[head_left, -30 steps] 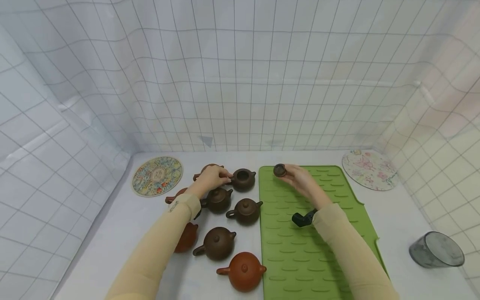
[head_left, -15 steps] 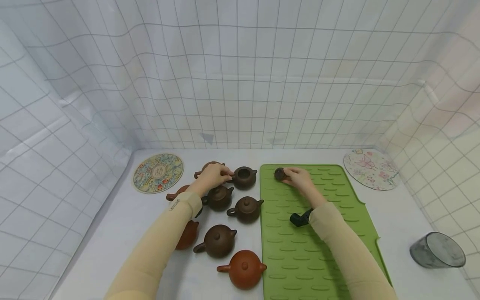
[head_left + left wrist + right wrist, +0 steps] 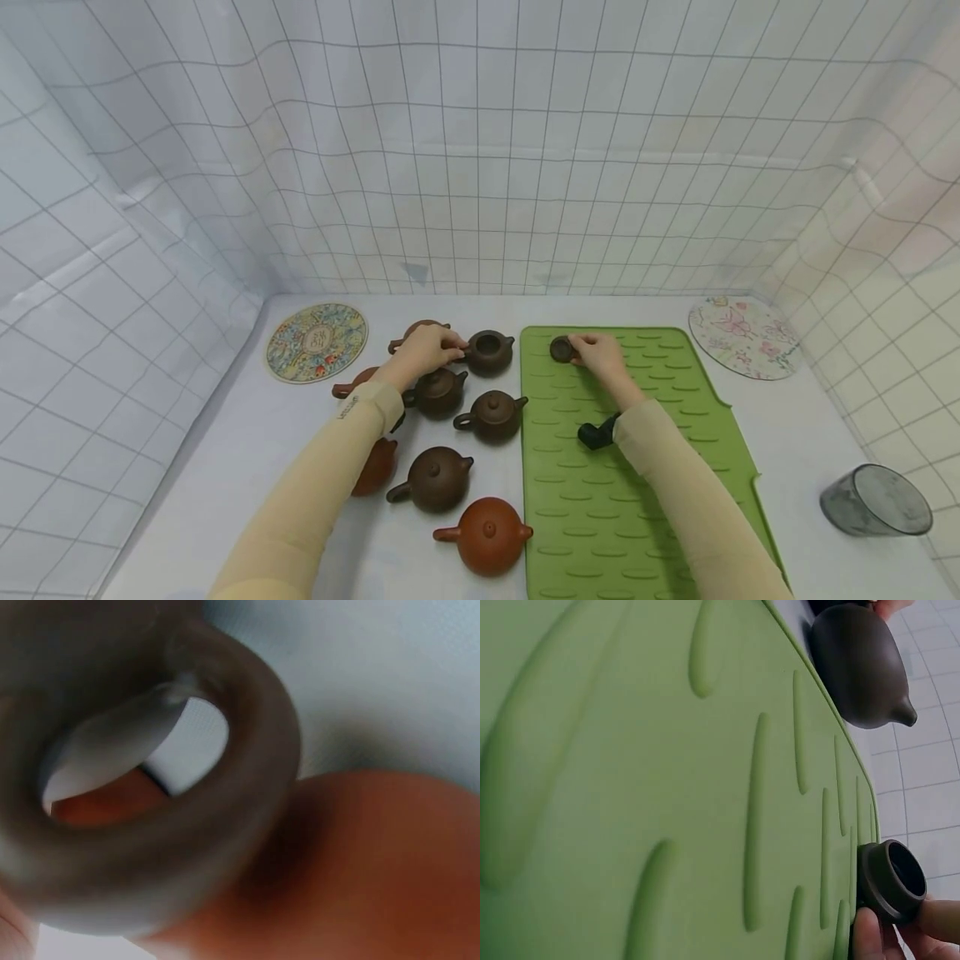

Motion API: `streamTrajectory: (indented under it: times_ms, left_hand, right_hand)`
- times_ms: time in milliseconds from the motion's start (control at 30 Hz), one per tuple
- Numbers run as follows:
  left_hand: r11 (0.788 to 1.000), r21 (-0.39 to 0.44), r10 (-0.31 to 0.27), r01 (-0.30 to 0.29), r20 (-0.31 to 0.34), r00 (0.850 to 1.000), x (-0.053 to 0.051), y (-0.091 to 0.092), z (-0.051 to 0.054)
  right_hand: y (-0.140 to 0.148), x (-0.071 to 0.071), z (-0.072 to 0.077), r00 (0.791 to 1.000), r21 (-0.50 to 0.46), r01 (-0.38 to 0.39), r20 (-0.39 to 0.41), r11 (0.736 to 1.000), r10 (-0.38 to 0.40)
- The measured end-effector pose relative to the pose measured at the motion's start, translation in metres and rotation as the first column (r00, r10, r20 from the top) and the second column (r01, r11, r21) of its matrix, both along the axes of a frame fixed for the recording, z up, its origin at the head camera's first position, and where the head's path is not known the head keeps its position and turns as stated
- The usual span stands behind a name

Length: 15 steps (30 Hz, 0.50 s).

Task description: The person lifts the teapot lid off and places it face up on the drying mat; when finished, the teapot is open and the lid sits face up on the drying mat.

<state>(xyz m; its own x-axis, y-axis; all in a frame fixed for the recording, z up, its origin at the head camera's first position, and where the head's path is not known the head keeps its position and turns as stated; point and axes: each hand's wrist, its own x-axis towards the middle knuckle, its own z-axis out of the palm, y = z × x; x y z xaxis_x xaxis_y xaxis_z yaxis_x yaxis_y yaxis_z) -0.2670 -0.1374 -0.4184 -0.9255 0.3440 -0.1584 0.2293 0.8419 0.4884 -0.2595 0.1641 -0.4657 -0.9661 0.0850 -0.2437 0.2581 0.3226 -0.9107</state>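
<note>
And here it is at the far side of the bench [image 3: 225, 433]: the right hand [image 3: 600, 357] has a small dark lid [image 3: 562, 349] pinched between thumb and fingertips, hollow underside facing up! That lid sits at the far left corner of the green mat [image 3: 555, 471]; whether it touches the mat, I cannot tell.

Over to the left hand [image 3: 427, 350], fingers closed on the handle side of the lidless teapot [image 3: 489, 360], which stands just beside the mat, round mouth uncovered, spout pointing right.

What a crowd around that left arm! A dark brown teapot [image 3: 437, 396] sits near the wrist, another brown teapot [image 3: 492, 419] just right of it, a bigger brown teapot [image 3: 437, 483] nearer the person, and closest of all an orange-red teapot [image 3: 491, 540], its spout at the mat's edge. More reddish pots peek out, partly hidden by the hand and sleeve.

Wide left lies a colourful round coaster [image 3: 316, 343]; wide right, a floral disc [image 3: 744, 337], and nearer the person, a smoky glass [image 3: 873, 502].
</note>
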Motion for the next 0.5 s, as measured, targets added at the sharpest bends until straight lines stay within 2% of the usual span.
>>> streamTrajectory:
  times_ms: [233,500]
  left_hand:
    - [1.0,0.003,-0.008,0.008,0.016,1.0,0.002,-0.0005,0.0007]
    - [0.999,-0.012,-0.044,0.044,-0.038,0.998,0.0064,-0.0054,0.0066]
  right_hand:
    - [-0.0002,-0.0034,-0.0009,0.999,0.049,-0.032,0.009,0.998,0.031]
    - [0.0046,0.0003,0.0032,0.997,0.062,-0.071,0.001,0.996,0.071]
